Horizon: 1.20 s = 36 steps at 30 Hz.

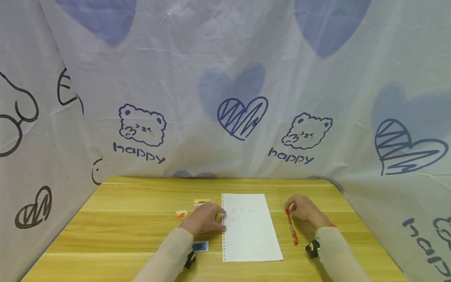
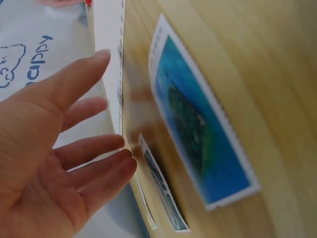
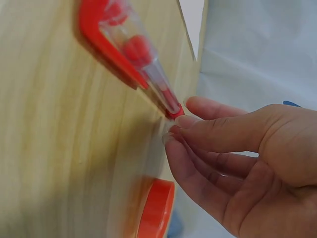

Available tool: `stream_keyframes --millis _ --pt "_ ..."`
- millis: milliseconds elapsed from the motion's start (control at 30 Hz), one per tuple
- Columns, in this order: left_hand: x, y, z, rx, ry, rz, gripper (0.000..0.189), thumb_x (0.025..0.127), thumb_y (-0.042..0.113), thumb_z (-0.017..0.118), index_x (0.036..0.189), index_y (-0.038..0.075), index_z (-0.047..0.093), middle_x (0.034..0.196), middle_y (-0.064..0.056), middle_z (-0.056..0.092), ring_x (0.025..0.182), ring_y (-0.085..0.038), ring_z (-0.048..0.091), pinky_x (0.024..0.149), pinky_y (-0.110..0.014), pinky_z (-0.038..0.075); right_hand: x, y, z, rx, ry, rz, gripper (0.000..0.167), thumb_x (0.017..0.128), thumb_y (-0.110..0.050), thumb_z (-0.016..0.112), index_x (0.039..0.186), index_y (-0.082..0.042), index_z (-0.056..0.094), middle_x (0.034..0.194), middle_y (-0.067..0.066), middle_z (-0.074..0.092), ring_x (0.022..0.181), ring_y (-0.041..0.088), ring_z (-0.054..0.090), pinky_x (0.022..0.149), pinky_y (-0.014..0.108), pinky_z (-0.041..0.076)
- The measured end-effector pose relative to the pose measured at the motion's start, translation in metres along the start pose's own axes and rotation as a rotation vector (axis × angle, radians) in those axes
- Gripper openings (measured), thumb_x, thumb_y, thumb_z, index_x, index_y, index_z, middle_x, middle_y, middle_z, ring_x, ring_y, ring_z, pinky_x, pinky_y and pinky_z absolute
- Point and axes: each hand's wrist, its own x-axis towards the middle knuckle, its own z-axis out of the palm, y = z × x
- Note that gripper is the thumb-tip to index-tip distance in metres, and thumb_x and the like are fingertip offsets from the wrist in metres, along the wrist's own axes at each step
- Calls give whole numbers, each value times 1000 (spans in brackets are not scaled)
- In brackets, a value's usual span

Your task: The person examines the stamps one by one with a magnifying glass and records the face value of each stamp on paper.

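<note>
A red pen (image 1: 292, 227) with a clear barrel lies beside the lined sheet, its clip end toward me. The thumb and fingers of my right hand (image 1: 302, 207) pinch the pen's far end, close over the table; the right wrist view shows the fingertips at the red end (image 3: 177, 112). My left hand (image 1: 204, 218) is at the left, punched edge of the white lined paper (image 1: 248, 231), fingers extended and apart, holding nothing. Near that hand lie several stamps: a blue island stamp (image 2: 190, 119), a yellow one (image 1: 201, 202) and an orange one (image 1: 181, 214).
A round orange-red object (image 3: 156, 208) stands on the wooden table (image 1: 123, 223) near my right wrist, mostly hidden by the arm in the head view. A white printed curtain (image 1: 197, 156) hangs behind the table and along both sides.
</note>
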Motion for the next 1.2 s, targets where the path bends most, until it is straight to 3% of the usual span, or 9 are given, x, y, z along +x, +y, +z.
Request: stream_keyframes --millis 100,267,433,533,700,867,1100,1200 --pt "0 1 2 19 15 17 47 80 32 89 120 10 77 126 -8 75 106 -22 69 97 -44 57 1 2 2 -9 -7 3 29 71 16 71 91 -4 77 80 11 74 73 18 64 65 30 53" --pt "-1 2 3 23 17 20 45 79 29 90 117 11 78 123 -8 76 92 -16 63 89 -40 56 3 2 4 13 -43 53 31 71 17 68 91 -5 77 78 8 73 71 17 63 62 28 52" --pt "0 2 4 13 16 12 40 78 29 90 112 10 79 122 -8 76 105 -25 69 95 -43 57 4 2 5 29 -64 89 32 75 19 65 92 -6 77 80 9 71 70 18 60 59 27 48" --pt "1 2 4 14 15 5 38 78 29 90 110 10 80 121 -8 77 109 -27 69 97 -44 57 5 2 7 45 -64 78 31 76 20 64 92 -5 76 80 9 70 67 17 59 57 27 48" --pt "2 3 5 8 13 1 37 78 28 91 109 10 80 120 -8 77 99 -20 67 90 -41 56 4 4 9 62 -49 43 28 77 21 67 89 -3 74 75 8 69 63 16 59 56 27 50" --pt "1 5 3 -1 19 -6 38 77 27 91 109 9 80 120 -9 77 96 -19 65 88 -40 56 5 5 9 7 -5 2 27 74 17 67 84 -6 74 73 5 65 65 15 54 58 26 45" --pt "2 5 2 -13 13 -32 40 76 26 92 110 9 80 121 -9 76 97 -20 63 88 -40 55 5 7 9 -3 0 48 25 73 15 70 82 -8 74 73 5 64 69 16 53 60 26 45" --pt "1 5 2 -23 10 -33 39 76 26 92 109 9 80 121 -9 76 99 -21 65 91 -42 55 4 10 9 7 19 14 23 71 12 75 80 -8 73 71 3 64 68 14 53 63 27 45"
